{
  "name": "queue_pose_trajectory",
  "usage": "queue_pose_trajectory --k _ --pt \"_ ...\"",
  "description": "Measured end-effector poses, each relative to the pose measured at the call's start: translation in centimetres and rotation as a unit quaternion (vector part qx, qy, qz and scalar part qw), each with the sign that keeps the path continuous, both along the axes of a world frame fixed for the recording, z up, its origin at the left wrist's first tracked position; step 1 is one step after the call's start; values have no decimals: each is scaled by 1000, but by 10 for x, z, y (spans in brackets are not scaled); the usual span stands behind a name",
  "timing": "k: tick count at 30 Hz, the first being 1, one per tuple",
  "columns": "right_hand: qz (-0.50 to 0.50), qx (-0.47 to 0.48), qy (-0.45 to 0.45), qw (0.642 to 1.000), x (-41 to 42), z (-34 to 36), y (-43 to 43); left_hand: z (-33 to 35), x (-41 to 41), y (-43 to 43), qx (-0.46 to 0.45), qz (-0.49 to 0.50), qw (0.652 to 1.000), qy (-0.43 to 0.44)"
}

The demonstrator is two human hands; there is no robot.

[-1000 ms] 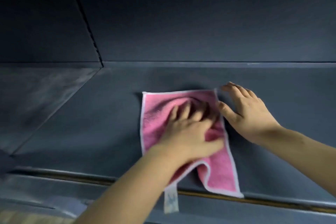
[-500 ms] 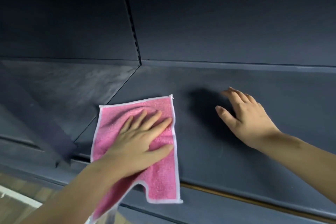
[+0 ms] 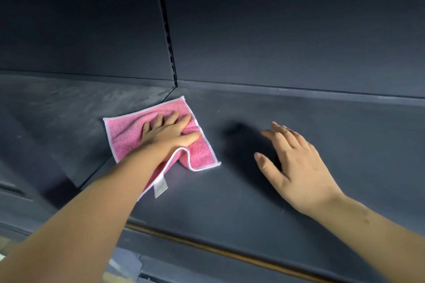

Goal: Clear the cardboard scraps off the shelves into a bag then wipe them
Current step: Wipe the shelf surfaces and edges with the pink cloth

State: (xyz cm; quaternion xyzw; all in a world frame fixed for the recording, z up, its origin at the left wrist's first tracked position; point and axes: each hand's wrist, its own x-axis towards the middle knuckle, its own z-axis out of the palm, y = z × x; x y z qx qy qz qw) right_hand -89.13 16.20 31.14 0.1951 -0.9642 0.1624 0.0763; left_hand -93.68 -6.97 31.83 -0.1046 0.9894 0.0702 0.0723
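Head view: left hand (image 3: 170,135) presses pink cloth (image 3: 124,131), its white tag (image 3: 160,187) illegible.

Pink white-edged cloth (image 3: 158,131), dark-grey shelf (image 3: 276,190)

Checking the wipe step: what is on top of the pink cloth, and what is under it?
The left hand lies flat on the cloth, fingers straight. Under it is the dark shelf; that covered patch cannot be seen.
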Motion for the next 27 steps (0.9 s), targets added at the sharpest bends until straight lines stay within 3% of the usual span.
queue_pose_trajectory --k 4,10,15,17,19,23,27 --pt "-4 -19 27 999 -3 -1 -1 2 -27 25 2 -30 1000 -3" --pt "-15 -73 127 989 -3 -10 -1 0 -36 126 -11 -204 979 16" --pt "-15 -118 168 979 -4 -16 2 3 -21 151 176 -228 957 34" --pt "-11 -105 193 976 -5 -17 1 0 -38 138 96 -248 964 28" --pt "-13 -99 200 975 -5 -18 0 -1 -61 120 23 -205 978 17" --pt "-23 -70 217 973 -3 -20 0 -4 -85 89 9 -93 995 27" --pt "-18 -55 228 972 -3 -20 -1 -4 -96 88 1 -52 999 7"
